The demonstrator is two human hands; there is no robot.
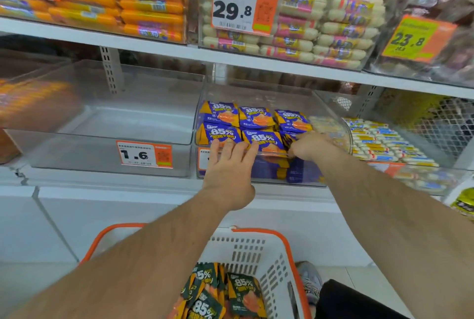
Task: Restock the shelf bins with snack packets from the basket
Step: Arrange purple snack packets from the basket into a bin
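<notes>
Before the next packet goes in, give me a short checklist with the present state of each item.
1. Left hand free: ok, fingers flat on the blue packets.
2. Right hand free: not ok, it pinches a blue packet.
3. Space in that bin: ok, room at the back.
4. Empty bin beside it available: ok.
5. Basket has stock: ok, green packets.
6. Green matches blue bin: cannot tell.

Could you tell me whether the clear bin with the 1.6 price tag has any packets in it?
No, the clear bin behind the 1.6 price tag shows only its bare floor.
</notes>
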